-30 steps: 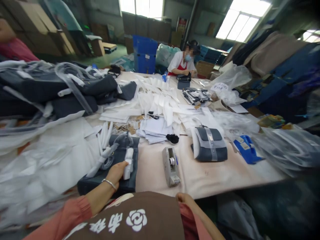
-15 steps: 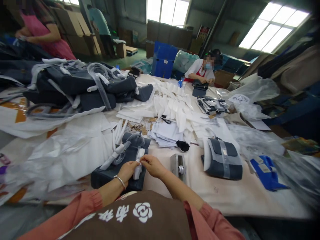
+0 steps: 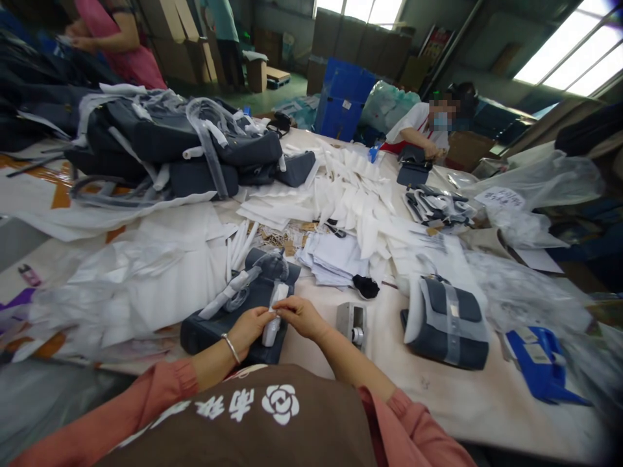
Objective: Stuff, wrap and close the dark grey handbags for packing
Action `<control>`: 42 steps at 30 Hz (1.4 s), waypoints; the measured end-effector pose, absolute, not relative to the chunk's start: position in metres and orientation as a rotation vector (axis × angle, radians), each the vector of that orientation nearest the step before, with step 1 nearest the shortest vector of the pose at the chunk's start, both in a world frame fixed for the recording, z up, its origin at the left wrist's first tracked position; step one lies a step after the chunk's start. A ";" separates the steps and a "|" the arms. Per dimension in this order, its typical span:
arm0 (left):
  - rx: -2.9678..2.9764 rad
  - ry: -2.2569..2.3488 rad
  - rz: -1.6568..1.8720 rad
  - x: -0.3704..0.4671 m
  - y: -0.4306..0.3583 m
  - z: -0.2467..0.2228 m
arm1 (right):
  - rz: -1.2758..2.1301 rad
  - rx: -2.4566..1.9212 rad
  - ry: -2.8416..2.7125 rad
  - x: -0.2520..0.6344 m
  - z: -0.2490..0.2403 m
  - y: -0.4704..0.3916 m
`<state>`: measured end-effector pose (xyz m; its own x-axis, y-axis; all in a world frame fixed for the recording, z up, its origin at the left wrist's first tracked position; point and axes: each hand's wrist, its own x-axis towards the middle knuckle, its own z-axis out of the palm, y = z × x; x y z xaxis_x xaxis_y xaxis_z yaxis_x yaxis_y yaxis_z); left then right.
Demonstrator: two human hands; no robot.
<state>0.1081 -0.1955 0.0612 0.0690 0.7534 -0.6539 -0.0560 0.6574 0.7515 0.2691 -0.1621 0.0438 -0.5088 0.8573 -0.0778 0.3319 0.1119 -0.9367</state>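
A dark blue bag (image 3: 209, 334) lies in front of me, with wrapped straps across its left part. On its right side sits a strip of white wrapping (image 3: 275, 327). My left hand (image 3: 250, 327) pinches the wrapping from the left, a silver bangle on the wrist. My right hand (image 3: 304, 316) closes its fingertips on the same wrapping from the right, close to the left fingertips. A metal tape holder (image 3: 351, 324) stands right of the bag. Farther right a second dark blue bag (image 3: 450, 321) has a clear grey band round it.
Dark bags (image 3: 160, 143) are heaped at the back left. White foam sheets (image 3: 350, 188) cover the table's middle. A blue tape dispenser (image 3: 540, 363) lies at the right. Across the table a person (image 3: 418, 133) handles a bag; two more people stand at the back left.
The view has shifted right and slightly down, so the far things appear higher and the right-hand ones farther right. Both hands still pinch the white wrapping.
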 end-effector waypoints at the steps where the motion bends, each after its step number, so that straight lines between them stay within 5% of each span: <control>1: 0.641 1.380 0.671 0.109 -0.196 0.063 | 1.416 -1.132 -1.903 0.270 0.043 -0.160; 20: 0.537 1.385 0.724 0.117 -0.197 0.073 | 1.711 -0.880 -1.833 0.283 0.043 -0.153; 32: 0.573 1.423 0.749 0.119 -0.197 0.078 | 0.276 -0.882 -2.779 0.275 0.076 -0.147; 42: 0.597 1.507 0.809 0.116 -0.197 0.064 | 0.067 -0.600 -2.672 0.258 0.051 -0.149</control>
<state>0.1158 -0.1972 0.0638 -0.1041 0.7733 -0.6254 -0.0943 0.6183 0.7802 0.2584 -0.1494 0.0507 -0.8279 0.4198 0.3719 0.4007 0.9067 -0.1314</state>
